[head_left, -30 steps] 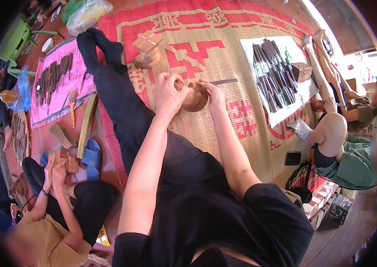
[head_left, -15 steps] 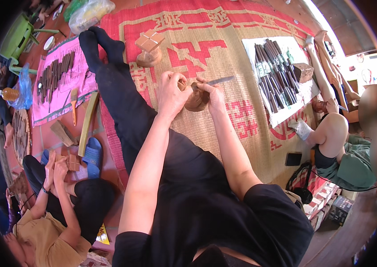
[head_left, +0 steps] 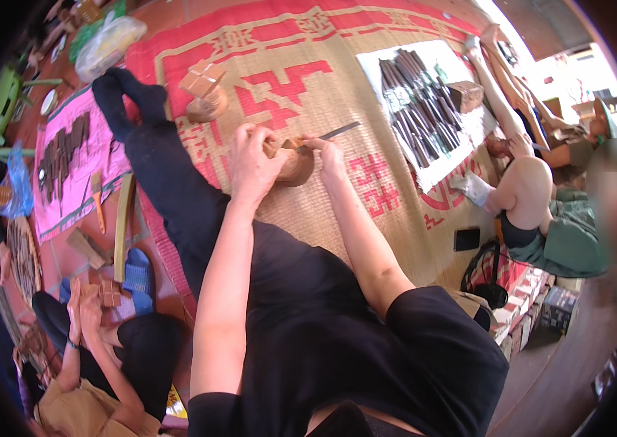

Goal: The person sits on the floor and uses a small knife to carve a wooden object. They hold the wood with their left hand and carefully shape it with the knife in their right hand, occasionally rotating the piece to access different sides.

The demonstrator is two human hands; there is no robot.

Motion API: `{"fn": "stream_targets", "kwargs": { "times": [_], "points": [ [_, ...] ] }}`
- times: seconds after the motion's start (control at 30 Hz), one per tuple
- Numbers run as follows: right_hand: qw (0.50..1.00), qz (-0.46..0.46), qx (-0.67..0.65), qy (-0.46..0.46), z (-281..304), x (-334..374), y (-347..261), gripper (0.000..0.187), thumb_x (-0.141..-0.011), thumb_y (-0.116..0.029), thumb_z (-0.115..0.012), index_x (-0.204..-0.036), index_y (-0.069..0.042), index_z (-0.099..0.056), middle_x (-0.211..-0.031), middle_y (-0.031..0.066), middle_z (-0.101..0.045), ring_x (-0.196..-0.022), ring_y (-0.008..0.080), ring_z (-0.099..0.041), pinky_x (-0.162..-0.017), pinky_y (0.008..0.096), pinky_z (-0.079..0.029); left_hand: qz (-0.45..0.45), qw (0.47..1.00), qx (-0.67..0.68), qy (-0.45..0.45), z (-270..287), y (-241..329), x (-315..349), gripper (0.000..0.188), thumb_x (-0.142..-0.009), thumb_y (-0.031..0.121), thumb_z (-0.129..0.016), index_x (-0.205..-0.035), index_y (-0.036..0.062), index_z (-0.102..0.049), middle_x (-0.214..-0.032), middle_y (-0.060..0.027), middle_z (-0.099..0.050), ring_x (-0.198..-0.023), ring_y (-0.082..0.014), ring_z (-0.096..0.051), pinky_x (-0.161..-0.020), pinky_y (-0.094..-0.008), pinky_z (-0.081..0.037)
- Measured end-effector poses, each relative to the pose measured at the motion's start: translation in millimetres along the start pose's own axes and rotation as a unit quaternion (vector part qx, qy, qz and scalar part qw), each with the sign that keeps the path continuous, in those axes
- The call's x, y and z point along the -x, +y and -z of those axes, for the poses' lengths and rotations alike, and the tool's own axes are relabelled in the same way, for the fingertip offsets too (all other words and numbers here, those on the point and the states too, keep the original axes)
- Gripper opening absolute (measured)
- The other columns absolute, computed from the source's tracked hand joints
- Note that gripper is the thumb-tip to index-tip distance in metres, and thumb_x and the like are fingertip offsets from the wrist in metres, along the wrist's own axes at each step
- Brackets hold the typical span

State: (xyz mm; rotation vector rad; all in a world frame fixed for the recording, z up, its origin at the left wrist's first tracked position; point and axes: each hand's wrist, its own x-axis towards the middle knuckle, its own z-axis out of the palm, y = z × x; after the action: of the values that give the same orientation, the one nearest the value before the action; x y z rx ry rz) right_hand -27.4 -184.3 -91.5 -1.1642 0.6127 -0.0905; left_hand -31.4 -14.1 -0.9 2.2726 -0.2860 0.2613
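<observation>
The left hand grips the rounded wooden piece over the woven mat; the right hand pinches a slim dark tool close against it. The tool's far end has tipped upward, apparently altering its working angle.

1. We take this for an informal woodworking workshop, spread over a tiled floor and a patterned woven mat.
2. Rows of slender dark tools lie on a white cloth; we find more tools on a pink cloth.
3. We see a partly shaped, rounded wooden piece and a rough wood block.
4. At the left, a seated co-worker has a small block at the hands.
</observation>
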Motion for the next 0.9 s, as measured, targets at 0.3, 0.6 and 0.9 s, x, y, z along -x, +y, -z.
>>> {"fn": "stream_targets", "kwargs": {
  "times": [0.3,0.6,0.9],
  "points": [
    [0.998,-0.063,0.003,-0.004,-8.0,16.8,-21.0,0.028,-0.068,-0.005,-0.065,-0.094,0.005,-0.066,-0.085,0.0113,-0.066,-0.086,0.0170,-0.060,-0.084,0.0262,-0.041,-0.017,0.999,-0.006,-0.036,-0.9,5.3,1.5,0.027,-0.066,0.014,-0.068,-0.090,0.0092,-0.057,-0.110,-0.0126,-0.049,-0.104,-0.0309,-0.051,-0.086,-0.0414,-0.043],
    [0.997,-0.050,-0.037,-0.051,-7.0,19.0,-16.4,0.023,-0.071,-0.001,-0.066,-0.093,0.004,-0.064,-0.081,0.0115,-0.066,-0.070,0.0192,-0.063,-0.068,0.0294,-0.050,-0.057,0.998,0.007,-0.036,-1.1,6.6,-0.1,0.037,-0.064,0.014,-0.069,-0.097,0.0083,-0.055,-0.109,-0.0116,-0.050,-0.104,-0.0308,-0.050,-0.088,-0.0410,-0.042],
    [0.993,-0.069,-0.006,-0.094,-7.6,20.7,-14.4,0.026,-0.068,-0.006,-0.067,-0.091,0.005,-0.066,-0.083,0.0115,-0.065,-0.074,0.0182,-0.060,-0.071,0.0267,-0.046,-0.059,0.996,-0.008,-0.070,-2.2,8.7,1.5,0.042,-0.063,0.017,-0.071,-0.101,0.0102,-0.055,-0.115,-0.0098,-0.049,-0.106,-0.0298,-0.050,-0.089,-0.0416,-0.041]
  ]
}}
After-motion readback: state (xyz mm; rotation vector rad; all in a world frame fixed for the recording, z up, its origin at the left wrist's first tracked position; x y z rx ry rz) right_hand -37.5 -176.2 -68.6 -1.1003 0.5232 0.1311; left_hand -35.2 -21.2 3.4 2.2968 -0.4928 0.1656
